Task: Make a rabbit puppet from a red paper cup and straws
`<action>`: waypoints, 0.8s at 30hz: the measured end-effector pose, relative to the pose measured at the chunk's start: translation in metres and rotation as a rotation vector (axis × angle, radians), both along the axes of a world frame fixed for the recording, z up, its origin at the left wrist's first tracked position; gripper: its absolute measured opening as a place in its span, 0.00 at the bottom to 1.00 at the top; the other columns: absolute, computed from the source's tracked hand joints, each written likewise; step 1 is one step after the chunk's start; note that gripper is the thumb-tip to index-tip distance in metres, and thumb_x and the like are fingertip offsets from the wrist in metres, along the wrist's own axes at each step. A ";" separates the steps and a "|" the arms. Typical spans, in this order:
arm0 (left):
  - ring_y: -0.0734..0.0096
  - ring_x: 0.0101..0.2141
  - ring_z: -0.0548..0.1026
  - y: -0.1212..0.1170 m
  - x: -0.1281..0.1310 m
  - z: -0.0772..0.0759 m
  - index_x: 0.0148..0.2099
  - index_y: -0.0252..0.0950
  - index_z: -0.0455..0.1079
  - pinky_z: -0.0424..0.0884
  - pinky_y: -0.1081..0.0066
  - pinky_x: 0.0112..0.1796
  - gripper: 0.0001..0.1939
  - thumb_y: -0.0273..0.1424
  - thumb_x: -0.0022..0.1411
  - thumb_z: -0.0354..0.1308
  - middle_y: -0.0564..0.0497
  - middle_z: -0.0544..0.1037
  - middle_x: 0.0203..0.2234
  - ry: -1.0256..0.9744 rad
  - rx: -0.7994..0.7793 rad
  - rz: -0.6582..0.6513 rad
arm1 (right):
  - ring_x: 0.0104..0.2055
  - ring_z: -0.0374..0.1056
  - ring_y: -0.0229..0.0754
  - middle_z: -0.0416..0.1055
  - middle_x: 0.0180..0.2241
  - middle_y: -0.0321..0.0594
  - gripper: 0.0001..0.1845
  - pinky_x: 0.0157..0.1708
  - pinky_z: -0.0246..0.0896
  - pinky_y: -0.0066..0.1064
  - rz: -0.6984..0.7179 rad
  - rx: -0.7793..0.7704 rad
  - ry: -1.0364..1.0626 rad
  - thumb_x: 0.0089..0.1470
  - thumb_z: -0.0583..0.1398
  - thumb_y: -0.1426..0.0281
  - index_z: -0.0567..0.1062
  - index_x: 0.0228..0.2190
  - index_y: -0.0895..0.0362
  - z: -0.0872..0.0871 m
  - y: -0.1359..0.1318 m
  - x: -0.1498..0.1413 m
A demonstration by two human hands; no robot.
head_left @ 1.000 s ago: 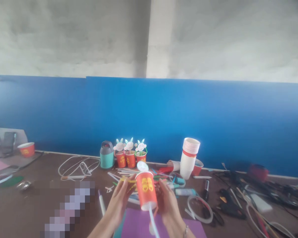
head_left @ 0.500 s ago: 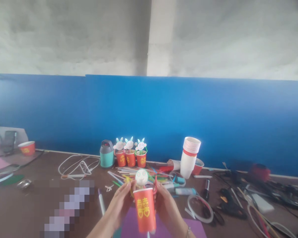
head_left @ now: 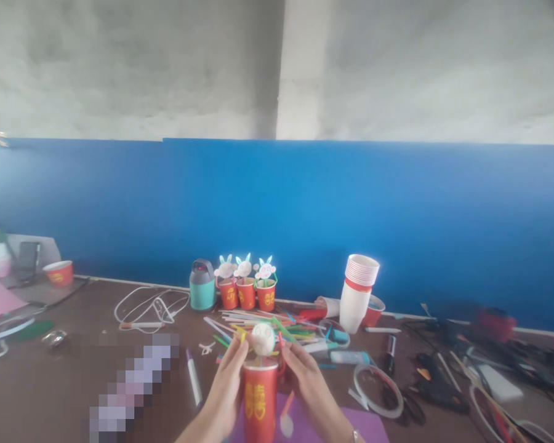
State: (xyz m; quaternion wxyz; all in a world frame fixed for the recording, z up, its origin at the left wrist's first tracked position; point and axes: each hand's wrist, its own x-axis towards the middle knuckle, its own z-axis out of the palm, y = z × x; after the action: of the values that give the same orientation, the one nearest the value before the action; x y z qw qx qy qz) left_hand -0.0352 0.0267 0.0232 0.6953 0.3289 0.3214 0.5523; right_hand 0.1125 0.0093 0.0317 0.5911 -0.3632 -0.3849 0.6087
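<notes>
A red paper cup [head_left: 260, 403] with gold characters stands in front of me, its lower end cut off by the picture's edge. Above its rim sits a white round head [head_left: 263, 339] with a drawn face. At the cup's left, my left hand [head_left: 228, 381] is closed, pinching a yellow straw [head_left: 243, 337]. My right hand [head_left: 307, 378] pinches a red straw [head_left: 281, 339] on the other side. Just right of the cup, an orange straw with a pale oval end [head_left: 287, 424] shows over purple paper [head_left: 357, 424].
Three finished-looking cup figures [head_left: 246, 294] stand at the back beside a teal-grey container [head_left: 202, 289]. Loose coloured straws [head_left: 244, 317] are spread behind my hands. Stacked white cups [head_left: 357, 295], a tape ring [head_left: 392, 403], a glue gun [head_left: 438, 381] and cables are on the right; a marker [head_left: 194, 378] lies left.
The cup has come down and slightly left, and stands straighter. My fingers are now higher beside the head, on the straws. The orange straw with its pale end has come into view.
</notes>
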 end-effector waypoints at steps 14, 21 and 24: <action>0.54 0.62 0.52 -0.010 0.003 0.004 0.51 0.43 0.70 0.53 0.63 0.58 0.23 0.39 0.52 0.64 0.51 0.71 0.54 0.228 0.130 0.124 | 0.29 0.64 0.43 0.71 0.24 0.40 0.22 0.30 0.57 0.31 -0.139 0.193 -0.494 0.48 0.60 0.51 0.74 0.22 0.58 0.007 0.005 0.003; 0.51 0.53 0.68 -0.012 0.009 0.009 0.45 0.38 0.69 0.64 0.63 0.50 0.18 0.39 0.53 0.63 0.46 0.75 0.49 0.242 0.235 0.154 | 0.30 0.64 0.44 0.70 0.25 0.41 0.23 0.30 0.57 0.30 -0.226 0.223 -0.620 0.49 0.59 0.51 0.74 0.23 0.59 0.002 0.006 0.003; 0.52 0.50 0.71 -0.015 0.011 0.012 0.42 0.37 0.70 0.65 0.64 0.48 0.17 0.39 0.52 0.65 0.46 0.76 0.47 0.260 0.224 0.207 | 0.29 0.64 0.43 0.69 0.24 0.40 0.23 0.30 0.57 0.30 -0.220 0.225 -0.611 0.49 0.58 0.50 0.73 0.23 0.59 0.004 0.004 0.001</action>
State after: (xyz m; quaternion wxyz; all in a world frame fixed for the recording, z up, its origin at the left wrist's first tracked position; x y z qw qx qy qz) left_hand -0.0246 0.0118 0.0347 0.5466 0.4377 0.3771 0.6062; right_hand 0.1139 0.0132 0.0353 0.5470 -0.5006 -0.5672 0.3584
